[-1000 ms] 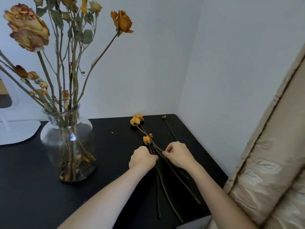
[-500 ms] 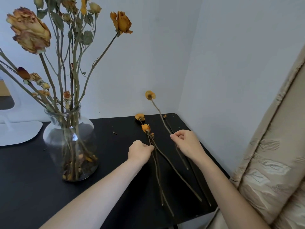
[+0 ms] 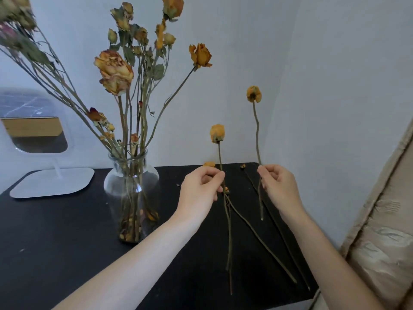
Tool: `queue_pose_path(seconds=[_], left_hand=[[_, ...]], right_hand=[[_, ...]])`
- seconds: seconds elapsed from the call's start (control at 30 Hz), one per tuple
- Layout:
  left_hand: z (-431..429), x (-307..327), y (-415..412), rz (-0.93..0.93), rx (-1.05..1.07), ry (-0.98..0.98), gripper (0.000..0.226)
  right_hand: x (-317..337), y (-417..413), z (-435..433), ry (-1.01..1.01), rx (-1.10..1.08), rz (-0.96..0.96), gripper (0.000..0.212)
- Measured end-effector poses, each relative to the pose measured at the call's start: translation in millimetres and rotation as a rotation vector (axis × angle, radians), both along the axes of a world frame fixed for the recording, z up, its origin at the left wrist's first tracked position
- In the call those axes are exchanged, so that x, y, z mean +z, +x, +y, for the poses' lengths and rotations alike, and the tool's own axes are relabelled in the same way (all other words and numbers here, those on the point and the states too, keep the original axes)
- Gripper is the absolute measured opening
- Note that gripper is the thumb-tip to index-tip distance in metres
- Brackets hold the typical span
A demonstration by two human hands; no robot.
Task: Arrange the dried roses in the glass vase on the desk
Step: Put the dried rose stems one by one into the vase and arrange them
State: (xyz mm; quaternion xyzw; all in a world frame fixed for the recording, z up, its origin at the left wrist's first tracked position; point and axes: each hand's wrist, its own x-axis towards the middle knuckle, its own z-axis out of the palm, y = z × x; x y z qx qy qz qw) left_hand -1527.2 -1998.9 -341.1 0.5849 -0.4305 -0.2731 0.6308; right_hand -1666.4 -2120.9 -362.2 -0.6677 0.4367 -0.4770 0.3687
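Note:
A glass vase [image 3: 131, 186] stands on the black desk [image 3: 67, 231], left of centre, holding several dried roses [image 3: 115, 71]. My left hand [image 3: 199, 193] pinches the stem of a small yellow dried rose [image 3: 217, 133] and holds it upright to the right of the vase. My right hand [image 3: 279, 189] pinches a second yellow rose [image 3: 253, 94], upright and higher, near the room's corner. More loose stems [image 3: 261, 242] lie on the desk between and below my hands, with a yellow bud [image 3: 209, 164] behind my left hand.
A white-framed mirror [image 3: 33, 126] on a flat white base [image 3: 53, 182] stands at the desk's back left. Walls meet in a corner just behind the desk. A beige patterned cushion or curtain [image 3: 380, 231] fills the right edge. Small petal crumbs dot the desk.
Both hands have risen from the desk. The right hand lifted its rose first; the left hand has now raised another one upright. The view has tilted up and shifted left.

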Motion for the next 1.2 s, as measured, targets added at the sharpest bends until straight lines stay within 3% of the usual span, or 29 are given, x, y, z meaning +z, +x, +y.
queue_pose_path(seconds=[0.17,0.4,0.6,1.07,1.2], left_hand=[[69.4,21.3,18.5,-0.137,0.025,-0.236,0.008],[152.7,55.9,74.4,-0.345,0.454,-0.551,0.017],[163.6,88.0,92.5,-0.395,0.548,-0.723,0.020],[118.9,68.6,104.7,-0.450,0.632,-0.431,0.009],[105.4,61.7,109.7,-0.566,0.664,-0.261,0.009]], right_hand=[[10.9,19.2,11.0,-0.049,0.043,-0.042,0.011],[26.4,47.4,32.9,-0.069,0.100,-0.042,0.013],[30.6,65.6,51.6,-0.081,0.157,-0.016,0.015],[37.9,65.7,58.7,-0.093,0.166,-0.009,0.012],[35.3,68.5,60.6,-0.098,0.176,0.003,0.011]])
